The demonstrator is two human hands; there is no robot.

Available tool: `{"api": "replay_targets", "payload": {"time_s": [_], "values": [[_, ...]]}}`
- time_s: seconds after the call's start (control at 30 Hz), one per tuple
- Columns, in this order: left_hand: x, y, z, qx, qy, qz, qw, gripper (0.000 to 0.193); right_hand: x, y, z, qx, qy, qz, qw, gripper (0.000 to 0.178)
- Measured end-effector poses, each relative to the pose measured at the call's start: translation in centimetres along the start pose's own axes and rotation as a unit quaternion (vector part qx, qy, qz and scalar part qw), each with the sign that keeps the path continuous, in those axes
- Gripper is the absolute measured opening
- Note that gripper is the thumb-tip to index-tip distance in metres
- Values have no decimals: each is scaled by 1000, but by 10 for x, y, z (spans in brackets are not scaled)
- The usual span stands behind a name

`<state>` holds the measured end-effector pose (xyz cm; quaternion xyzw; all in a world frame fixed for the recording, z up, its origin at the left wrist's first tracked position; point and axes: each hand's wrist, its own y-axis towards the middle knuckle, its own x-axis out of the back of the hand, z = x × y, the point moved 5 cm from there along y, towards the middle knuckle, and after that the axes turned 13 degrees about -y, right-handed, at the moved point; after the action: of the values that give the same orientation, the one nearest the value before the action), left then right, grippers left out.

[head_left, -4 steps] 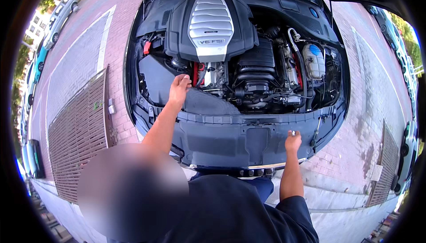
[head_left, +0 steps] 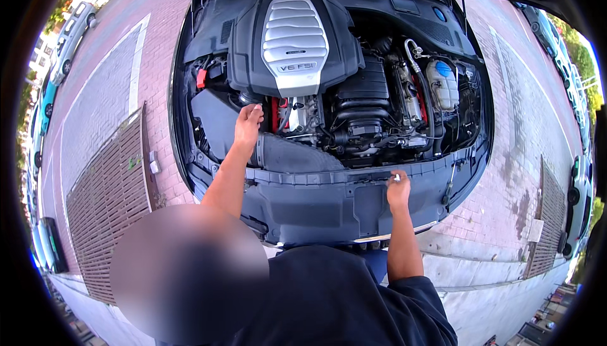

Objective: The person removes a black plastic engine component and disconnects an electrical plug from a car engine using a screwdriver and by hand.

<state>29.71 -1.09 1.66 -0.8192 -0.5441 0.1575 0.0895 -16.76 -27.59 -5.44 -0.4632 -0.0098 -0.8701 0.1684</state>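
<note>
My left hand (head_left: pixel 249 126) reaches over the left part of the open engine bay, fingers curled together beside the black airbox (head_left: pixel 218 115) and just below the engine cover's edge. Whether anything is in those fingers, I cannot make out. Above it, a black engine cover (head_left: pixel 250 61) with a ribbed silver centre lies across the back left of the engine. My right hand (head_left: pixel 399 191) is closed over the black front panel (head_left: pixel 303 203), with a small whitish piece (head_left: pixel 397 178) showing at the fingertips. Its kind is too small to tell.
Black intake manifold (head_left: pixel 361 86) and a red-edged cylinder bank are exposed mid-bay. A pale fluid reservoir (head_left: pixel 442 86) with a blue cap stands at the right. Hood struts rise at both sides. Slatted metal grates (head_left: pixel 107 200) lie on the paving; parked cars line both sides.
My right hand has moved up and to the left, towards the rear edge of the front panel. My left hand stays near the airbox, while the whole view has shifted slightly.
</note>
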Motion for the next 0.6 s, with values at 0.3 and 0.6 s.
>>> {"api": "replay_targets", "payload": {"time_s": [0.3,0.6], "values": [[104,179,-44,-33,253,-239,937,77,-102,118,260,-54,394,240,886,55],[119,260,-25,37,87,-345,934,72,-167,180,319,-141,453,201,857,24]]}}
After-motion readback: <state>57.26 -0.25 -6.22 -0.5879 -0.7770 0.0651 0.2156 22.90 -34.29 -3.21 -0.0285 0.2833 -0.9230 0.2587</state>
